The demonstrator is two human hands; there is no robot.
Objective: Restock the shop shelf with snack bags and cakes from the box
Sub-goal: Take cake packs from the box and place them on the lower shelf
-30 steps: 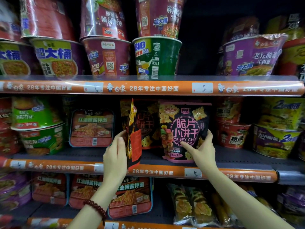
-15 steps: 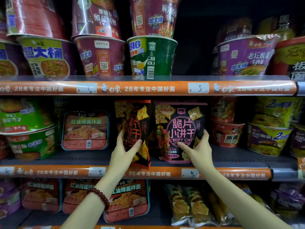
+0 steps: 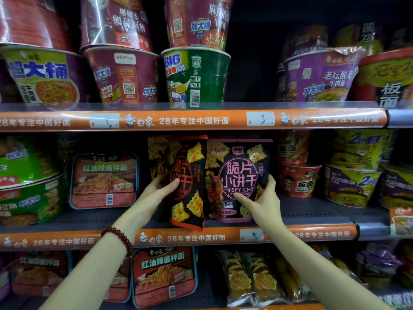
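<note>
Snack bags stand side by side on the middle shelf [image 3: 312,211], between noodle trays and noodle cups. The left hand [image 3: 156,193] grips the red-trimmed bag [image 3: 190,182] from its left side, thumb across the front and fingers curled behind; the bag stands turned at an angle, its lower edge hanging over the orange shelf strip [image 3: 196,237]. The right hand [image 3: 260,204] pinches the pink-trimmed bag [image 3: 239,175], forefinger on the front and thumb up its right edge. This bag faces forward, touching the red-trimmed one. A bead bracelet [image 3: 119,239] circles the left wrist. A flat noodle tray [image 3: 104,181] sits left of the bags, a red noodle cup [image 3: 299,180] to the right.
</note>
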